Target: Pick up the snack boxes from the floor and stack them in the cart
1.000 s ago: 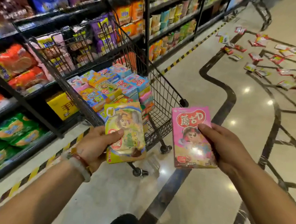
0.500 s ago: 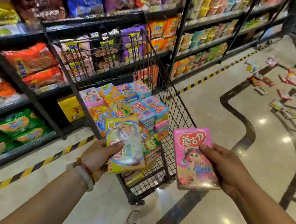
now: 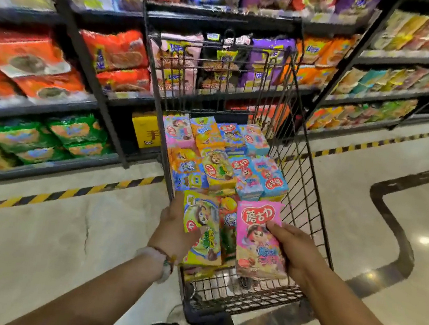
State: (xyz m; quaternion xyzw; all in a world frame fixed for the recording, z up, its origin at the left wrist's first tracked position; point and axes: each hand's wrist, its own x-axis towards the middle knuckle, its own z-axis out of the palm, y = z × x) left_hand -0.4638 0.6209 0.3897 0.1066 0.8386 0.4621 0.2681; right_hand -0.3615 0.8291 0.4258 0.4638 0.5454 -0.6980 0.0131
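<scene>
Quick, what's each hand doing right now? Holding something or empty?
Left hand: grips a yellow-green snack box over the cart.
Right hand: grips a pink snack box over the cart.

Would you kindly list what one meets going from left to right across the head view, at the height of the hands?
Left hand → green box → pink box → right hand → cart's right side → black floor band.
</scene>
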